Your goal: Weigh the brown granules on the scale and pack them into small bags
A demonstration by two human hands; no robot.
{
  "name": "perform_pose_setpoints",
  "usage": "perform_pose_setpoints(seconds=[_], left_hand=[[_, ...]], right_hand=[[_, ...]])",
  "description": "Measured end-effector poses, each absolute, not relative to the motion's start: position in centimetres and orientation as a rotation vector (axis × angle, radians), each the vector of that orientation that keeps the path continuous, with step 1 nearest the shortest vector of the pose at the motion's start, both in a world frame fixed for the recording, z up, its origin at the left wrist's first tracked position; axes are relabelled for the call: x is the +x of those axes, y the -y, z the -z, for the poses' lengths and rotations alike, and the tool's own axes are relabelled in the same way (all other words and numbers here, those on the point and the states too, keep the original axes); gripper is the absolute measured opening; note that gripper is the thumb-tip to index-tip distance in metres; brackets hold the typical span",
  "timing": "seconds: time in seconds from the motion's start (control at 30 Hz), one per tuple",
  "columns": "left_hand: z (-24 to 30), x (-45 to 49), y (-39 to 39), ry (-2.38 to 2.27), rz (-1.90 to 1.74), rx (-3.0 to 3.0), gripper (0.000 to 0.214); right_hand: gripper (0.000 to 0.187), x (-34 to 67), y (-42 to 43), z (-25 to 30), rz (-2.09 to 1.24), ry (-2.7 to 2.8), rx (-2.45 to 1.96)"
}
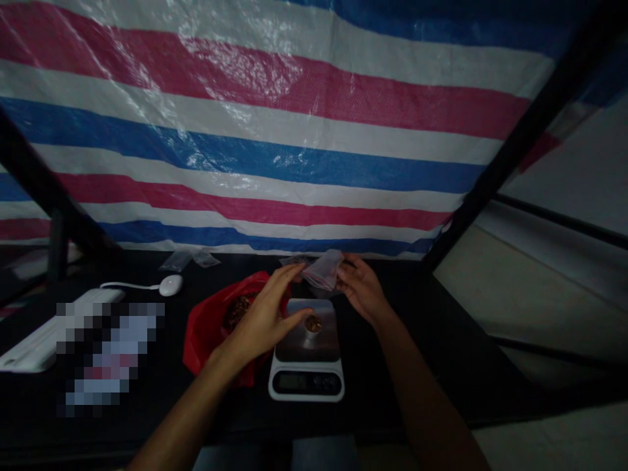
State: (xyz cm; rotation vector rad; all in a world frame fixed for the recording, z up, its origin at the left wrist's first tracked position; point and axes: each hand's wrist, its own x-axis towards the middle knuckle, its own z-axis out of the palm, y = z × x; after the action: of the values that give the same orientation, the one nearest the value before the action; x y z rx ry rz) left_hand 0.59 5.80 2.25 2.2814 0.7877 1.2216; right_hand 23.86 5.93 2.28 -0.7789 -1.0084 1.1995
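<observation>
1. A small clear zip bag (321, 271) is pinched in the right hand (360, 289), its fingers partly curled on the bag's edge, just behind the digital kitchen scale (307, 386).
2. The left hand (260, 319) is open and visibly holds nothing. Its thumb reaches over the scale, near a small metal cup (311, 332) of brown granules (313, 323) standing on the platform.
3. Just left of the scale lies a red plastic bag (209, 343) holding brown matter (237, 313).
4. Farther left of the scale is a white computer mouse (171, 284). Behind the scale, more clear bags (189, 260) lie on the black table (392, 405), before a striped tarp (245, 131).
</observation>
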Motion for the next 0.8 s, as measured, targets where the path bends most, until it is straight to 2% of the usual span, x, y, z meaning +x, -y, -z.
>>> perform_pose_setpoints(seconds=[0.07, 0.17, 0.37, 0.63, 0.8], left_hand=[[-2.2, 0.7, -5.5, -0.768, -1.272, 2.294, 0.056], [-2.2, 0.6, -5.3, -0.800, -1.335, 2.205, 0.040], [-2.6, 0.5, -4.2, -0.741, -1.244, 2.203, 0.049], [-6.2, 0.4, -3.9, -0.516, -0.976, 2.398, 0.078], [-7.2, 0.9, -5.5, -0.246, -0.889, 2.239, 0.057]], right_hand=[[0.054, 23.3, -5.5, -2.3, -1.335, 0.999, -0.742], [0.056, 22.8, -5.3, -2.2, -1.453, 1.003, -0.756], [0.042, 22.3, -5.3, -1.5, -1.566, 0.961, -0.800], [0.029, 22.8, -5.0, -0.8, -1.672, 1.041, -0.894], [0.030, 22.6, -4.8, -0.7, -1.674, 1.111, -0.918]])
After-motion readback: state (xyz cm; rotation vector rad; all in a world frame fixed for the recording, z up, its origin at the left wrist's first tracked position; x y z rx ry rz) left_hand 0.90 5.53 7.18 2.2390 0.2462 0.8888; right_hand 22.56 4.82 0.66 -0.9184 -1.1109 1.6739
